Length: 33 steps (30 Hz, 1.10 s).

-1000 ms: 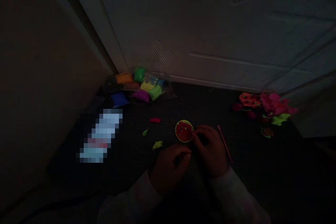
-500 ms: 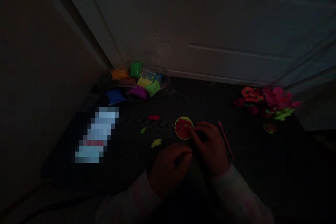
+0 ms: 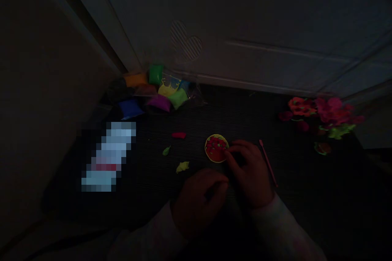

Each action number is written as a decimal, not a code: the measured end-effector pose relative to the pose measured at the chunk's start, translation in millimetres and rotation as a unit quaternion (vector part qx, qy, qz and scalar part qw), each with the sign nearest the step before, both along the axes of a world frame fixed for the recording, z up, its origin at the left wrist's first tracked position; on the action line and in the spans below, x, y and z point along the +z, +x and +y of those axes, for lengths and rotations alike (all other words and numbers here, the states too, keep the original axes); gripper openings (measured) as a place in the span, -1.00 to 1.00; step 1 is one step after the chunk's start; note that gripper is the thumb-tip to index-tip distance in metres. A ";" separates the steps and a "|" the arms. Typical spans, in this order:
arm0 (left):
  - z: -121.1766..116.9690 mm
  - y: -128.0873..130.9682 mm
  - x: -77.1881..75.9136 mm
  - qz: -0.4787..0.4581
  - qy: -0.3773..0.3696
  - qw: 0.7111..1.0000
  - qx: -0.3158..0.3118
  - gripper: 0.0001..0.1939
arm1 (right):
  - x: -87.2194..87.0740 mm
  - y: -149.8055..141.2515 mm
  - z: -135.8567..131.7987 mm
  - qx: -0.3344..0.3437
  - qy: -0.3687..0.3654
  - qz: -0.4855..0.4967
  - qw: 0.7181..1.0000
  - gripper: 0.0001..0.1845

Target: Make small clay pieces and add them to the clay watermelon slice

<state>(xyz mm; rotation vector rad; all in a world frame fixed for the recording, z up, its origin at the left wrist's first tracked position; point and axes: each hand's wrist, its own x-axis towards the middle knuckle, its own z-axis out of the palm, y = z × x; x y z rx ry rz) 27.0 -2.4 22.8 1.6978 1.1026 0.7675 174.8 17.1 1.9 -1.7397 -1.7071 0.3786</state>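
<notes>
On the dark tabletop lies a round clay pizza, red with a yellow rim and small red and green bits on its upper part. The pinched thumb and forefinger of my right hand meet at its right edge; whatever they grip is too small and dark to name. Closer to me, my left hand is closed in a pinch below the pizza, apart from it, and what is in it cannot be made out. Left of the hands are a yellow clay scrap, a green clay piece and a red clay strip.
A pink stick tool lies right of my right hand. Bags of coloured clay sit at the back left, beyond a blurred lit phone. Pink and orange clay flowers are at the back right. A pale panel rises behind the table.
The camera view has tilted, so the table things sit slightly higher in the picture. Both hands keep nearly the same pose, with the right fingertips still at the pizza's edge.
</notes>
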 end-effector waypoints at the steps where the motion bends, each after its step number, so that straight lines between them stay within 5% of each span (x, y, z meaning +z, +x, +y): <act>1: 0.0 0.0 -0.2 0.003 0.001 1.000 -0.001 -0.87 | 0.0 0.0 0.0 0.000 0.002 0.000 1.000 -0.92; 33: -0.4 -0.7 1.7 0.011 0.005 1.000 0.000 -0.87 | 4.0 4.8 -4.6 0.032 -0.015 0.024 0.999 -0.85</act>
